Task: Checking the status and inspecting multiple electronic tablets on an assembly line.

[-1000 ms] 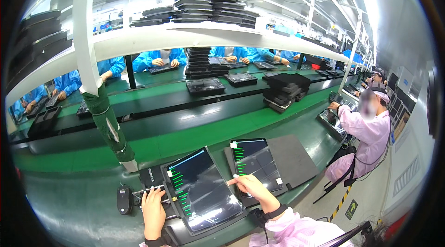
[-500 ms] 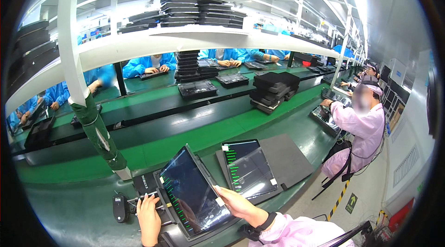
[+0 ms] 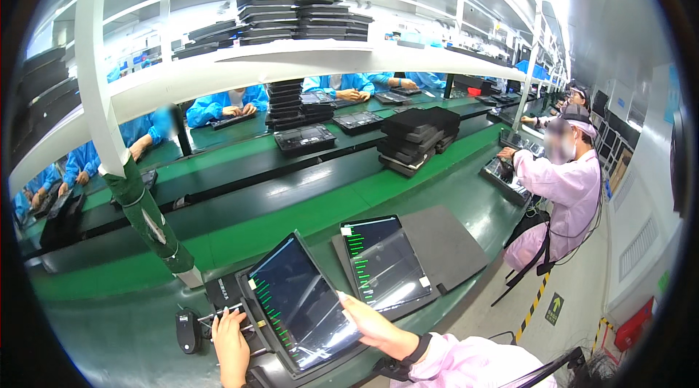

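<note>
A dark screen [image 3: 295,293] with green lines of text lies in front of me, set in a black device body. My right hand [image 3: 378,326] grips its right edge, thumb over the front and fingers partly hidden behind. Along the device's left side, my left hand [image 3: 231,348] has its fingers bent around the metal rods and plugs [image 3: 256,324]; what exactly they pinch is hidden. Just beyond that hand sits a black block [image 3: 222,291]. A black mouse [image 3: 188,331] lies left of it. To the right, a second lit screen [image 3: 386,260] shows similar green lines.
A dark grey flat pad [image 3: 444,246] lies under and beside the second screen. A green-wrapped post [image 3: 153,220] rises at left. Beyond runs a conveyor [image 3: 291,188] with stacked black parts [image 3: 415,137]. A co-worker in pink [image 3: 557,184] sits at right; others in blue work opposite.
My view has shifted slightly, moving the scene left. The screen under my right hand looks a little flatter. Both hands keep nearly the same places.
</note>
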`<state>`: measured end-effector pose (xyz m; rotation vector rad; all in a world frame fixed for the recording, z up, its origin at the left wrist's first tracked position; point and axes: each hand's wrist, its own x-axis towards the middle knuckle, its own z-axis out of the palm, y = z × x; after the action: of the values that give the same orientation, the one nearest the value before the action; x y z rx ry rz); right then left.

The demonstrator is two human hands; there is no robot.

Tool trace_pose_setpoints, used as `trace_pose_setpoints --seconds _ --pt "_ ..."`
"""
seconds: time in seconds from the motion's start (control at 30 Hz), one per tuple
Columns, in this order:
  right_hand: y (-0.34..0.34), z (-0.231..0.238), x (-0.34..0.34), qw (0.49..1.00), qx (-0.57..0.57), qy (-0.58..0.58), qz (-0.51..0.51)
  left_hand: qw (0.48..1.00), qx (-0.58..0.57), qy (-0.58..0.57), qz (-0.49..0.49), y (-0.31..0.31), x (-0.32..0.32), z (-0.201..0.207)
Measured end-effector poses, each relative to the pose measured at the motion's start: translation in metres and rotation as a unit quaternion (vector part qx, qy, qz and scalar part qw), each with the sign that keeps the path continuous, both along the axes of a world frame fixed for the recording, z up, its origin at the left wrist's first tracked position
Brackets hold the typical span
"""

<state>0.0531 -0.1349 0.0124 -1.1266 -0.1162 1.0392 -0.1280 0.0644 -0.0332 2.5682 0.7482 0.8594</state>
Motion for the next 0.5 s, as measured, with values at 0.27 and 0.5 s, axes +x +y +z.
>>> trace_pose_setpoints --seconds 0.27,0.5 --pt "-0.101 0.007 0.101 0.981 0.105 -0.049 -0.156 1.0 -0.014 0.022 0.009 -0.001 0.001 0.002" --pt "-0.225 -0.008 0.225 0.979 0.168 -0.048 -0.104 1.0 -0.004 0.015 0.005 -0.002 0.002 0.003"
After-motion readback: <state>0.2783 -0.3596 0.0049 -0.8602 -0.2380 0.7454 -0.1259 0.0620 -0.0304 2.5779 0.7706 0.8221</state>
